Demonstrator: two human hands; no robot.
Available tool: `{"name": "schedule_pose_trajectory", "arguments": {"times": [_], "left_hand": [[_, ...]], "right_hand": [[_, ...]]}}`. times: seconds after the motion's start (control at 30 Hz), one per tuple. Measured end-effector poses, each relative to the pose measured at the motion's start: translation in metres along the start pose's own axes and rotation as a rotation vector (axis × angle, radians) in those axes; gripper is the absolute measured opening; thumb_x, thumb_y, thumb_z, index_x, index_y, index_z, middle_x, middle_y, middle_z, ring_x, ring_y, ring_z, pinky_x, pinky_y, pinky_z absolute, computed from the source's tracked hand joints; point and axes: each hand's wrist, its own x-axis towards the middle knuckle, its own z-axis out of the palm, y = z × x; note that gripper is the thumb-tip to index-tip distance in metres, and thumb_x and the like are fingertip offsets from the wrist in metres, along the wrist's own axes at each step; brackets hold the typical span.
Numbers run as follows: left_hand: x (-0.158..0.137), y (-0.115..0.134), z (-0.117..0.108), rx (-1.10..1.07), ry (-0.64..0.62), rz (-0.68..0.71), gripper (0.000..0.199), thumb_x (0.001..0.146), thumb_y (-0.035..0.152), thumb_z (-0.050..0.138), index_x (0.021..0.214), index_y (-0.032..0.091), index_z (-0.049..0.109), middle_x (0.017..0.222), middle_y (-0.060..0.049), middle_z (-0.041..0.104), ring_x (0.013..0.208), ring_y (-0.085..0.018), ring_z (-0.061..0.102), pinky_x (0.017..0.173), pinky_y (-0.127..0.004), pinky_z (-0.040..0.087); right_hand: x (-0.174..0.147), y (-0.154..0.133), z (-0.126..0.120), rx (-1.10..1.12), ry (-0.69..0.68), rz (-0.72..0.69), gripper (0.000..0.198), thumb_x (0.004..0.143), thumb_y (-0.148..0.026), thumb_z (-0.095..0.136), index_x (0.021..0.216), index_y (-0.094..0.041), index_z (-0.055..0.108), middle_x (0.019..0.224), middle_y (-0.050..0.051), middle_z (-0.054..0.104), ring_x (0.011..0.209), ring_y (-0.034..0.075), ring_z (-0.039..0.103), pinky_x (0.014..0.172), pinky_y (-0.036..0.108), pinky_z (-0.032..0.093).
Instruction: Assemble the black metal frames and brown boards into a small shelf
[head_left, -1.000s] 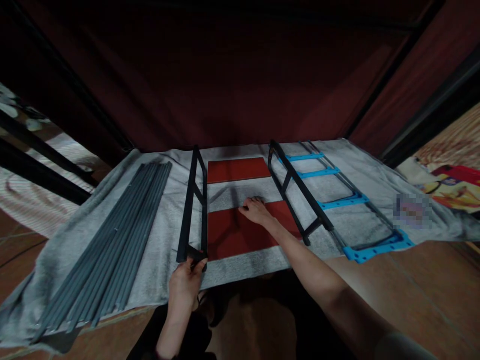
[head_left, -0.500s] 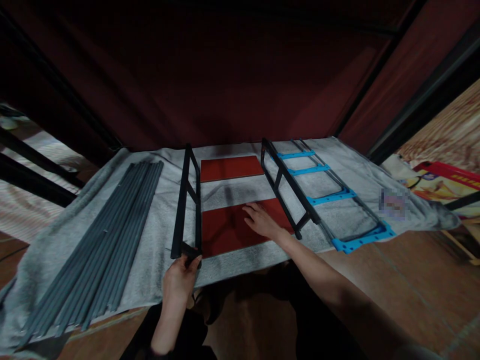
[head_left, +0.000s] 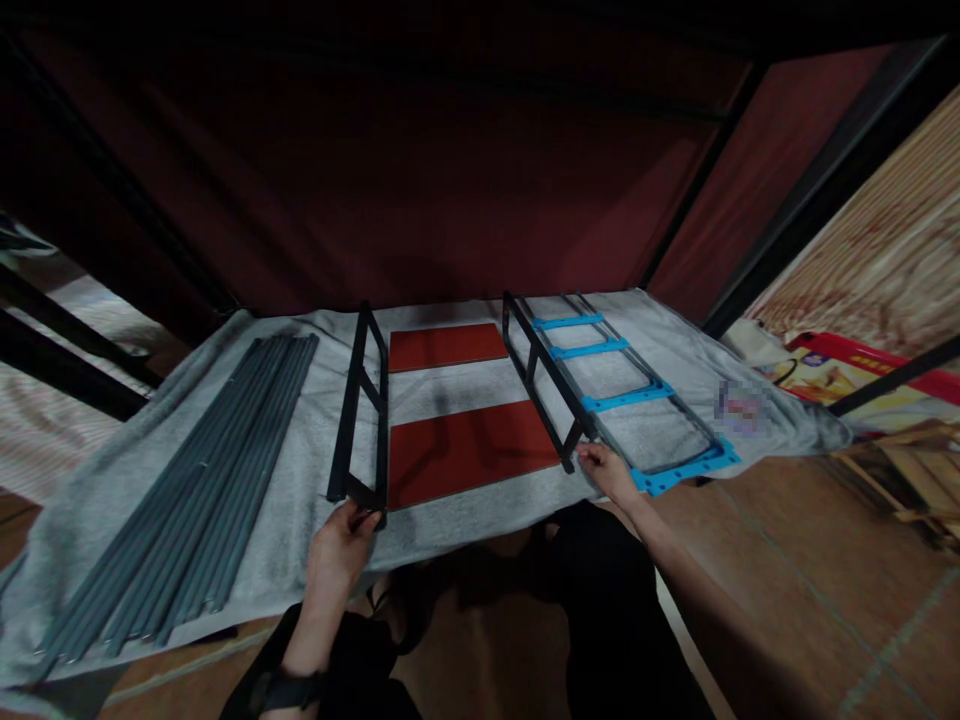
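Note:
My left hand (head_left: 339,545) is closed on the near end of a black metal side frame (head_left: 348,420), thumb and fingers around its short crossbar. A matching black frame (head_left: 548,363) stands to the right. My right hand (head_left: 606,470) is at that frame's near end, fingertips pinched together against it; the exact contact is partly hidden. Between the two frames lie a larger red board (head_left: 469,448) near me and a narrower red board (head_left: 448,347) farther back. Both boards rest flat on a grey cloth (head_left: 442,386).
Several long grey tubes (head_left: 187,480) lie bundled at the left. Right of the frames are grey rods with several blue plastic brackets (head_left: 634,397). A dark red panel (head_left: 435,200) closes off the back. A red-and-yellow box (head_left: 840,375) and a wooden stool (head_left: 900,480) stand at the right.
My right hand has left the larger red board and moved right to the near end of the right black frame. My left hand stays at the left frame. The view has shifted slightly.

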Motion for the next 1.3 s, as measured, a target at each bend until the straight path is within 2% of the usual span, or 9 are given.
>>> {"name": "schedule_pose_trajectory", "arguments": {"times": [0.1,0.2,0.3,0.47,0.7,0.83,1.0,1.1,1.3], "left_hand": [[0.001,-0.007,0.0,-0.09,0.001,0.046,0.026,0.075,0.025,0.054,0.096,0.016,0.066,0.098,-0.012,0.074,0.094,-0.025,0.07,0.085,-0.033,0.053],[0.0,-0.005,0.001,0.002,0.073,0.133,0.02,0.076,0.023,0.051,0.086,0.018,0.067,0.106,-0.012,0.071,0.1,-0.026,0.067,0.091,-0.036,0.052],[-0.002,-0.001,0.002,0.112,0.106,0.149,0.018,0.078,0.023,0.051,0.083,0.017,0.067,0.109,-0.013,0.068,0.101,-0.026,0.066,0.092,-0.038,0.051],[-0.001,0.0,0.004,0.217,0.138,0.149,0.015,0.08,0.022,0.053,0.083,0.019,0.067,0.101,-0.01,0.068,0.093,-0.023,0.065,0.087,-0.034,0.051],[-0.002,0.0,0.006,0.354,0.131,0.208,0.022,0.087,0.02,0.046,0.089,0.016,0.067,0.102,-0.013,0.068,0.091,-0.024,0.065,0.083,-0.032,0.049],[-0.001,0.0,0.004,0.344,0.112,0.207,0.018,0.085,0.02,0.049,0.087,0.017,0.067,0.098,-0.011,0.068,0.089,-0.023,0.065,0.081,-0.031,0.049],[-0.001,0.002,0.003,0.341,0.118,0.202,0.016,0.086,0.019,0.049,0.086,0.018,0.065,0.097,-0.01,0.068,0.09,-0.022,0.065,0.081,-0.03,0.049],[-0.002,0.003,0.002,0.354,0.109,0.201,0.016,0.087,0.02,0.048,0.085,0.019,0.064,0.095,-0.009,0.067,0.089,-0.022,0.066,0.08,-0.03,0.05],[-0.001,0.004,0.002,0.389,0.084,0.177,0.019,0.088,0.02,0.048,0.093,0.016,0.065,0.1,-0.012,0.067,0.092,-0.024,0.066,0.08,-0.03,0.05]], "right_hand": [[0.006,-0.008,0.004,-0.13,-0.057,-0.08,0.012,0.078,-0.018,0.05,0.078,-0.02,0.062,0.086,0.005,0.065,0.081,0.019,0.063,0.081,0.033,0.05],[0.01,-0.015,0.001,-0.264,-0.114,-0.115,0.01,0.077,-0.013,0.051,0.075,-0.02,0.058,0.085,0.004,0.062,0.079,0.017,0.061,0.08,0.031,0.049],[0.015,-0.018,-0.003,-0.317,-0.163,-0.133,0.01,0.076,-0.01,0.053,0.074,-0.02,0.056,0.083,0.003,0.062,0.081,0.017,0.061,0.08,0.029,0.048],[0.02,-0.019,-0.005,-0.335,-0.205,-0.145,0.011,0.079,-0.009,0.054,0.075,-0.019,0.056,0.082,0.003,0.063,0.082,0.017,0.061,0.081,0.028,0.047],[0.022,-0.014,-0.006,-0.325,-0.255,-0.165,0.011,0.082,-0.01,0.052,0.08,-0.018,0.059,0.086,0.005,0.065,0.086,0.017,0.062,0.083,0.029,0.046],[0.024,-0.015,-0.008,-0.34,-0.251,-0.154,0.009,0.082,-0.012,0.054,0.08,-0.018,0.06,0.083,0.004,0.065,0.083,0.018,0.062,0.08,0.03,0.047],[0.025,-0.017,-0.01,-0.362,-0.295,-0.205,0.013,0.085,-0.013,0.051,0.082,-0.017,0.063,0.089,0.007,0.067,0.09,0.019,0.063,0.087,0.032,0.047],[0.024,-0.017,-0.012,-0.338,-0.299,-0.197,0.01,0.084,-0.013,0.053,0.084,-0.017,0.062,0.089,0.006,0.066,0.089,0.019,0.063,0.085,0.031,0.048],[0.027,-0.013,-0.013,-0.302,-0.32,-0.213,0.013,0.087,-0.015,0.05,0.086,-0.017,0.062,0.089,0.007,0.066,0.089,0.019,0.063,0.087,0.032,0.047]]}}
